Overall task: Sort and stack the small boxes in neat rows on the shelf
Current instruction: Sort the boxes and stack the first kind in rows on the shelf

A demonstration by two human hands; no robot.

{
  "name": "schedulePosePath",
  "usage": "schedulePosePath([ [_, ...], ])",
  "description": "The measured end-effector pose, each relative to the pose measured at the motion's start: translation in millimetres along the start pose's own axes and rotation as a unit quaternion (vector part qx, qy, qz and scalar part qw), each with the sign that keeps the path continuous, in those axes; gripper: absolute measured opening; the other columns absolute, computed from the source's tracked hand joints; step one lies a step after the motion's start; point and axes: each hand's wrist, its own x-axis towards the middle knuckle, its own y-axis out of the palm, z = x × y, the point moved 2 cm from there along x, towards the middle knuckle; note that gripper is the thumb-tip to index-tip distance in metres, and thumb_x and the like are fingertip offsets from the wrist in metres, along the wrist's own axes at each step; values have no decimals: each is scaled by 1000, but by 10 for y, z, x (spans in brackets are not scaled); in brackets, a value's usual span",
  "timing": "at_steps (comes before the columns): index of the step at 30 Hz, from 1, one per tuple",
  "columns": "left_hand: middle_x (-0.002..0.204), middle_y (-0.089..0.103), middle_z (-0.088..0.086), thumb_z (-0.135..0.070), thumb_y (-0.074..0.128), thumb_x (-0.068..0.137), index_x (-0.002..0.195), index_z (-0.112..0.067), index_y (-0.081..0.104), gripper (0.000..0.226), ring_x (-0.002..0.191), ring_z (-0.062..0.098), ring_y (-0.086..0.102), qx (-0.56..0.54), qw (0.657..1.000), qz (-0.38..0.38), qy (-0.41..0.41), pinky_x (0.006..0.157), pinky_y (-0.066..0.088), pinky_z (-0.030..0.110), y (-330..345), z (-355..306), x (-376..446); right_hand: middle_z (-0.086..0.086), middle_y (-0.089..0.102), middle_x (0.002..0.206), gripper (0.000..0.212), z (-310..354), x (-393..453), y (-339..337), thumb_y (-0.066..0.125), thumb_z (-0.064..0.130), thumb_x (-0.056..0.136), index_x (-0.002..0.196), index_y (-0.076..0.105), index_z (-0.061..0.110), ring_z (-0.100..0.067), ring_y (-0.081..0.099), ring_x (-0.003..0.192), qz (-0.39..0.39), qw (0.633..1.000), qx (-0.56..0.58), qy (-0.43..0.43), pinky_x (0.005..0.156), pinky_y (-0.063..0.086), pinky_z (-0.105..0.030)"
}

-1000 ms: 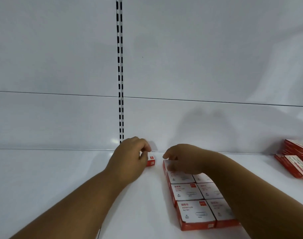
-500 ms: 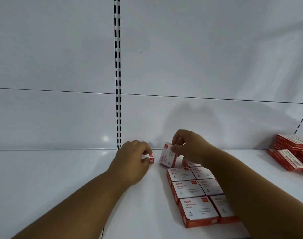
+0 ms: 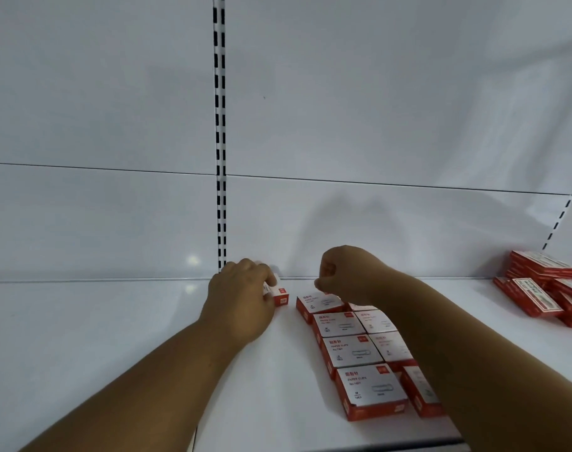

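A white back wall (image 3: pixel 375 93) stands behind. A strip with black holes (image 3: pixel 219 125) runs up it.

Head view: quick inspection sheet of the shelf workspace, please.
Surface: white shelf, glossy, with a white back panel behind it.
Job's things: red-and-white paper clip boxes lie flat in two columns running front to back; one small box sits apart to their left.
Clutter: loose pile of red boxes at far right, unevenly stacked.
Hands: left hand holds the small box, grip mostly hidden by the hand; right hand has curled fingers above the rear box of the columns, and contact is unclear.
Cables: nothing seen.
Surroundings: slotted upright in the back panel; a second one at the right edge.
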Motion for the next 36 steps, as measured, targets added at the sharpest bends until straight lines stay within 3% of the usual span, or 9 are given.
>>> schedulePosePath([
  [3, 122, 54, -4, -39, 56, 89, 121, -30, 56, 33, 117, 21, 47, 28, 995, 37, -89, 93, 39, 34, -87, 107, 12, 5, 64, 87, 11, 267, 51, 60, 65, 29, 89, 90, 65, 18, -11, 59, 79, 12, 999, 12, -31, 65, 46, -23],
  [7, 128, 56, -1, -54, 57, 83, 130, -34, 52, 52, 122, 25, 47, 21, 986, 88, -137, 98, 40, 37, -83, 235, -27, -10, 68, 107, 35, 588, 153, 238, 58, 34, 94, 112, 64, 6, -25, 64, 99, 53, 998, -25, -28, 86, 53, -36],
  [12, 120, 63, -7, -59, 57, 81, 126, -37, 50, 51, 115, 24, 52, 38, 988, 74, -129, 91, 40, 35, -78, 257, -30, -2, 53, 79, 24, 685, 295, 423, 61, 35, 88, 87, 52, 13, -23, 57, 84, 57, 997, -50, 16, 71, 45, -30],
  [15, 110, 62, -7, -52, 66, 74, 115, -37, 50, 46, 100, 19, 60, -52, 989, 46, -134, 85, 49, 32, -91, 284, -15, -3, 54, 75, 20, 691, 302, 390, 66, 27, 85, 79, 53, 12, -20, 55, 77, 52, 998, -4, 44, 61, 44, -27],
  [18, 113, 48, -8, -36, 82, 69, 116, -35, 48, 57, 88, 6, 59, -191, 974, 22, -120, 77, 53, 27, -131, 258, -16, -8, 67, 99, 25, 603, 310, 356, 72, 16, 81, 102, 65, 6, -23, 65, 85, 25, 993, 94, 68, 72, 55, -31],
  [21, 117, 41, -9, -26, 89, 66, 120, -36, 46, 70, 93, -2, 53, -252, 962, -2, -104, 72, 48, 13, -167, 225, -3, -3, 67, 95, 29, 506, 284, 335, 74, 8, 79, 106, 63, 14, -20, 67, 79, -9, 974, 214, 70, 58, 55, -27],
  [26, 127, 42, -14, -1, 76, 77, 134, -41, 38, 79, 106, 3, 50, -343, 931, 16, -122, 67, 50, 15, -170, 128, 3, -6, 70, 101, 37, 241, 195, 155, 67, 2, 85, 116, 55, 18, -15, 68, 78, -36, 926, 371, 56, 56, 51, -22],
  [30, 127, 49, -11, 8, 65, 80, 137, -36, 47, 74, 113, 10, 51, -346, 929, 28, -130, 67, 45, 16, -188, 9, 76, -6, 69, 99, 24, -102, 93, -106, 64, 0, 87, 105, 58, 15, -17, 64, 81, -65, 922, 381, 36, 59, 47, -22],
  [36, 125, 50, -8, 7, 67, 81, 131, -36, 52, 67, 114, 14, 51, -270, 947, 139, -105, 70, 49, 19, -139, -411, 270, -9, 72, 100, 20, -561, 0, -303, 65, 0, 88, 99, 68, 16, -27, 68, 95, -12, 932, 362, 25, 89, 57, -48],
])
